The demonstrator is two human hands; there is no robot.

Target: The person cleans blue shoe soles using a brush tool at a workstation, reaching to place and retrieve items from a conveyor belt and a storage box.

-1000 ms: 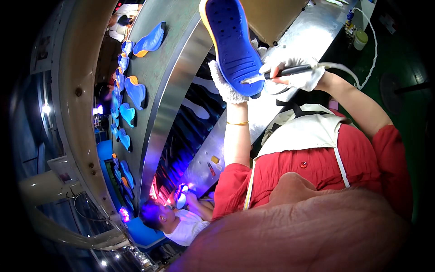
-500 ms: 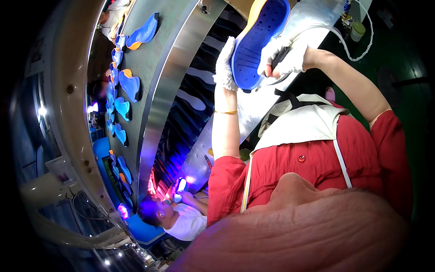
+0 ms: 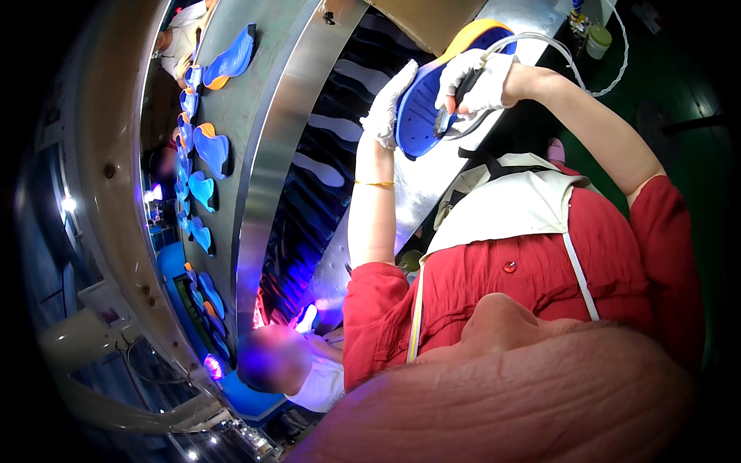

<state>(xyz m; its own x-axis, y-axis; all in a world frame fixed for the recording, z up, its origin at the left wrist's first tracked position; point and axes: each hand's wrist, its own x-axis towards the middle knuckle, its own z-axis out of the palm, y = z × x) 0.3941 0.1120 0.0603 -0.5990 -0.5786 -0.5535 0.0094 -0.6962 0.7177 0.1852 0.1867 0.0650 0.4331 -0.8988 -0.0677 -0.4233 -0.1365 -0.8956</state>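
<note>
Wrapped along the left edge of a blue shoe sole point(image 3: 417, 126) with an orange rim is my left hand point(image 3: 384, 113), in a white knit glove. Small holes dot the sole's face. My right hand point(image 3: 477, 83), also gloved with bare fingertips showing, closes round a dark-handled brush point(image 3: 468, 83). Its pale tip rests at or close against the sole's face near the lower end. A pale hose point(image 3: 552, 40) runs from beside the right hand. My right hand and forearm cover part of the sole.
A belt point(image 3: 251, 100) at left carries several blue-and-orange soles point(image 3: 211, 148). Dark slots with pale sole shapes point(image 3: 318, 170) lie between its metal edge point(image 3: 270, 131) and the shiny bench point(image 3: 417, 201). A co-worker point(image 3: 320, 382) sits lower left; a pale tub point(image 3: 598, 42) stands upper right.
The sole has tilted and its far end has come lower. My right hand has turned over its face, bringing the brush tip into view. The head view has shifted slightly.
</note>
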